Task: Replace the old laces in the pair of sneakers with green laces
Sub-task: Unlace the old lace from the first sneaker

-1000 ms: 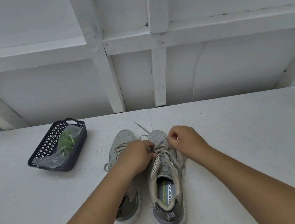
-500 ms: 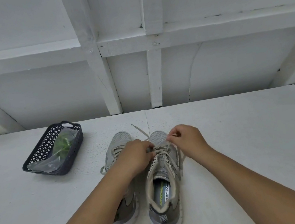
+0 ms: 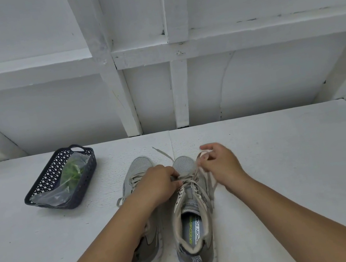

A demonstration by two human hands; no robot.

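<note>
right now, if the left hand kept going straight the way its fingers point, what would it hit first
The left hand points its fingers right, across the laced front of the right sneaker, where it already holds the old lace. Past that shoe, the right hand looks next in line, though depth is unclear.

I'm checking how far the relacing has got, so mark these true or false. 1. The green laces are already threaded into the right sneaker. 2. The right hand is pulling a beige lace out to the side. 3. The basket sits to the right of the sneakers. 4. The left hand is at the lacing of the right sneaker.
1. False: the green laces lie in a clear bag in the dark basket; the right sneaker carries its old beige lace.
2. True: the right hand pinches it.
3. False: it sits to their left.
4. True: the left hand grips there, beside the left sneaker.
</note>
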